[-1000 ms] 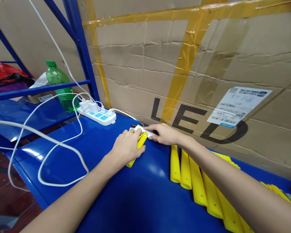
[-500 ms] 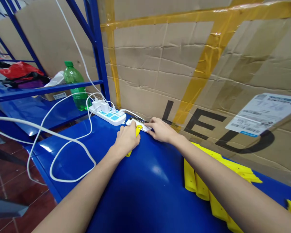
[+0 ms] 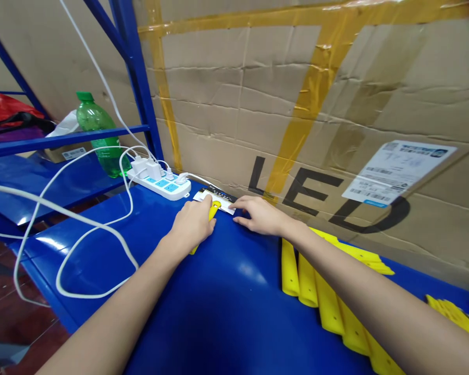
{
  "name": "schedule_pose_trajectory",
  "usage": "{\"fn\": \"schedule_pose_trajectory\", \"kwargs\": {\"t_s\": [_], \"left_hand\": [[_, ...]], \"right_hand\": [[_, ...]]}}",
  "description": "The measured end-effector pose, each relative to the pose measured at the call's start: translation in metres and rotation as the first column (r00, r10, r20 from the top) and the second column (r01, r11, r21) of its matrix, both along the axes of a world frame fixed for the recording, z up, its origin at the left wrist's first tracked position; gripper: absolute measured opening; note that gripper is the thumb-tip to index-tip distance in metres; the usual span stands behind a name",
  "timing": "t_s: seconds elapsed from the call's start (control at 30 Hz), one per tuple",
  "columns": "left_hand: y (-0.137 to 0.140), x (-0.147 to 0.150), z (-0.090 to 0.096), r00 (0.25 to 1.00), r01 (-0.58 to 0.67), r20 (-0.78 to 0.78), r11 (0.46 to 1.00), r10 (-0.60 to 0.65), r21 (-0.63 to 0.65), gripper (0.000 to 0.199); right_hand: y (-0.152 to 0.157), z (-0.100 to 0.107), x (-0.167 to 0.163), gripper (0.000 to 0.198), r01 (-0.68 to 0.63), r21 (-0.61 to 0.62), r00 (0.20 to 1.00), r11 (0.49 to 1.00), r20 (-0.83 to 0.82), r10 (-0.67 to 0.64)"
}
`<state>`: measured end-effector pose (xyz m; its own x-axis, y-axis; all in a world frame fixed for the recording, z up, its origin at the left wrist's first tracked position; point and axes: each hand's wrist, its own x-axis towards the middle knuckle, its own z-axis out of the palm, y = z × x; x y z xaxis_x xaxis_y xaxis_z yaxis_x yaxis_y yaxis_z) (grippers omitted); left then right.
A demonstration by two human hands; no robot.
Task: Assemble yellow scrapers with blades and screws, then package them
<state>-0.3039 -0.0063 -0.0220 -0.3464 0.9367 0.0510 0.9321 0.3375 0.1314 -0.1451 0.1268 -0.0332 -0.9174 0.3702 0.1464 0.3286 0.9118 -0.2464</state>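
My left hand (image 3: 191, 224) is closed around a narrow yellow handle-like piece (image 3: 214, 207), whose rounded end with a hole sticks out past the fingers. Just beyond it, on the blue tabletop (image 3: 219, 297), lies a flat white and black strip (image 3: 223, 199) with small print on its dark part. My right hand (image 3: 263, 216) is at the strip's right end, fingers stretched and thumb apart, with nothing visible in its grasp. I cannot tell whether its fingertips press on the strip. Under my right forearm several yellow pieces (image 3: 307, 281) with small holes lie side by side.
A white power strip (image 3: 172, 188) with plugs sits left of the hands, its white cables (image 3: 101, 226) looping over the table. Behind stands a large taped cardboard box (image 3: 226, 104). A green bottle (image 3: 97, 117) is beyond the blue frame (image 3: 140, 78). More yellow pieces (image 3: 455, 317) lie far right.
The view has shifted, so things appear further left. My right hand's fingers and thumb have spread apart and drawn back slightly from the strip. My left hand still holds the yellow piece.
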Motion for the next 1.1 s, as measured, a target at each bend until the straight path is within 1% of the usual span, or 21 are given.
{"fn": "schedule_pose_trajectory", "kwargs": {"t_s": [0.1, 0.17, 0.23, 0.27, 0.3, 0.37, 0.4, 0.5, 0.57, 0.6, 0.63, 0.7, 0.77, 0.8, 0.83, 0.9, 0.93, 1.0, 1.03, 1.07, 1.1], "left_hand": [[-0.004, 0.007, 0.004, 0.999, -0.015, -0.040, 1.000, 0.015, 0.013, 0.043], [-0.007, 0.015, 0.006, 0.997, 0.007, -0.073, 0.999, -0.004, 0.038, 0.048], [-0.009, 0.025, 0.007, 0.990, 0.101, -0.109, 0.986, -0.087, 0.130, 0.047], [-0.010, 0.031, 0.006, 0.979, 0.181, -0.127, 0.963, -0.157, 0.200, 0.044], [-0.011, 0.037, 0.006, 0.959, 0.273, -0.148, 0.921, -0.240, 0.279, 0.039], [-0.014, 0.050, 0.005, 0.890, 0.456, -0.186, 0.792, -0.417, 0.406, 0.030], [-0.017, 0.056, 0.005, 0.848, 0.525, -0.199, 0.726, -0.492, 0.443, 0.027], [-0.027, 0.076, 0.008, 0.690, 0.698, -0.248, 0.536, -0.679, 0.475, 0.021], [-0.035, 0.088, 0.010, 0.580, 0.783, -0.281, 0.428, -0.764, 0.452, 0.017], [-0.038, 0.093, 0.010, 0.531, 0.817, -0.293, 0.387, -0.795, 0.428, 0.016], [-0.040, 0.099, 0.011, 0.496, 0.835, -0.298, 0.354, -0.815, 0.421, 0.016], [-0.041, 0.112, 0.010, 0.458, 0.856, -0.309, 0.319, -0.834, 0.408, 0.017], [-0.036, 0.127, 0.011, 0.432, 0.864, -0.315, 0.288, -0.845, 0.412, 0.017], [-0.032, 0.136, 0.013, 0.428, 0.866, -0.302, 0.291, -0.852, 0.406, 0.016], [-0.027, 0.146, 0.016, 0.424, 0.869, -0.280, 0.299, -0.861, 0.395, 0.016], [-0.015, 0.170, 0.024, 0.427, 0.880, -0.230, 0.344, -0.874, 0.327, 0.020], [-0.009, 0.184, 0.029, 0.419, 0.894, -0.201, 0.363, -0.886, 0.264, 0.023], [0.003, 0.215, 0.039, 0.414, 0.908, -0.130, 0.398, -0.901, 0.130, 0.023], [0.009, 0.231, 0.043, 0.428, 0.903, -0.100, 0.422, -0.898, 0.079, 0.022], [0.015, 0.247, 0.047, 0.443, 0.897, -0.075, 0.441, -0.894, 0.038, 0.020], [0.020, 0.262, 0.050, 0.443, 0.896, -0.060, 0.444, -0.895, 0.001, 0.020]], "right_hand": [[-0.011, 0.007, 0.014, 0.035, -0.005, 0.004, 0.999, 1.000, -0.037, 0.005], [-0.023, 0.015, 0.028, 0.031, -0.006, 0.009, 0.997, 1.000, -0.077, 0.007], [-0.039, 0.023, 0.048, 0.026, -0.017, 0.003, 0.988, 1.000, -0.155, 0.017], [-0.048, 0.028, 0.060, 0.023, -0.024, -0.001, 0.980, 1.000, -0.195, 0.023], [-0.057, 0.033, 0.073, 0.022, -0.018, -0.005, 0.975, 1.000, -0.222, 0.017], [-0.076, 0.043, 0.103, 0.020, 0.017, -0.016, 0.962, 1.000, -0.273, -0.021], [-0.086, 0.048, 0.119, 0.019, 0.048, -0.020, 0.952, 0.999, -0.303, -0.052], [-0.116, 0.059, 0.172, 0.017, 0.128, -0.031, 0.927, 0.991, -0.351, -0.130], [-0.133, 0.062, 0.209, 0.015, 0.181, -0.006, 0.905, 0.983, -0.390, -0.169], [-0.140, 0.062, 0.227, 0.013, 0.220, 0.025, 0.898, 0.975, -0.396, -0.193], [-0.145, 0.062, 0.244, 0.014, 0.252, 0.066, 0.885, 0.965, -0.419, -0.203], [-0.151, 0.060, 0.278, 0.016, 0.312, 0.126, 0.873, 0.942, -0.429, -0.232], [-0.149, 0.057, 0.306, 0.010, 0.376, 0.137, 0.851, 0.916, -0.442, -0.284], [-0.147, 0.056, 0.319, 0.006, 0.412, 0.127, 0.840, 0.902, -0.437, -0.322], [-0.143, 0.053, 0.330, 0.006, 0.465, 0.104, 0.810, 0.879, -0.452, -0.374], [-0.133, 0.047, 0.348, 0.009, 0.540, 0.031, 0.749, 0.841, -0.473, -0.464], [-0.128, 0.042, 0.355, 0.010, 0.578, -0.021, 0.708, 0.816, -0.484, -0.515], [-0.121, 0.032, 0.367, 0.011, 0.643, -0.136, 0.599, 0.754, -0.523, -0.605], [-0.118, 0.026, 0.372, 0.012, 0.670, -0.188, 0.533, 0.718, -0.551, -0.642], [-0.117, 0.021, 0.376, 0.013, 0.684, -0.227, 0.484, 0.693, -0.570, -0.664], [-0.116, 0.016, 0.381, 0.012, 0.690, -0.252, 0.463, 0.679, -0.567, -0.681]]}}
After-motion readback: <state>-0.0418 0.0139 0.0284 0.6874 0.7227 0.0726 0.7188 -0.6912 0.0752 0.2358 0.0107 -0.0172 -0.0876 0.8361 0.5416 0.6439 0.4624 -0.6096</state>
